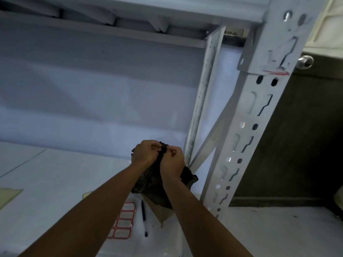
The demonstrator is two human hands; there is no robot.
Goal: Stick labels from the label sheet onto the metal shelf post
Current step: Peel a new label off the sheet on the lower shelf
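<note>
**Both hands busy with a black bag, label sheet lying below them**

Nearest the camera, two bare forearms reach forward over a pale shelf board (55,182). Under the left forearm lies the label sheet (124,223), flat on the board and partly covered by the arm. It is white, with rows of rounded rectangular labels outlined in red; any writing on them is too blurred to read. Just right of the sheet lies a dark pen (143,217), roughly parallel to it and not touching it. Neither hand touches the sheet, which sits below and nearer than both grips.

Further out, the left hand (146,153) and the right hand (172,162) meet above the board. Each grip is closed, fingertips pinching the bunched top of a black plastic bag (159,190) that hangs crumpled between the wrists. A brown piece of paper or card (163,214) shows under the bag's lower edge.

To the right of the hands rises the metal shelf post (259,108), light grey, punched with paired round holes and stepped slots along its length. It is apart from both grips. High on it, at the lower edge of a bracket, sits a thin red-and-white streak (276,72); I cannot tell what it is.

Behind stand a slimmer rear post (206,93) and a diagonal brace (213,134). The upper shelf (130,8) spans the top, and a round metal door knob (305,62) shows right of the post.
</note>
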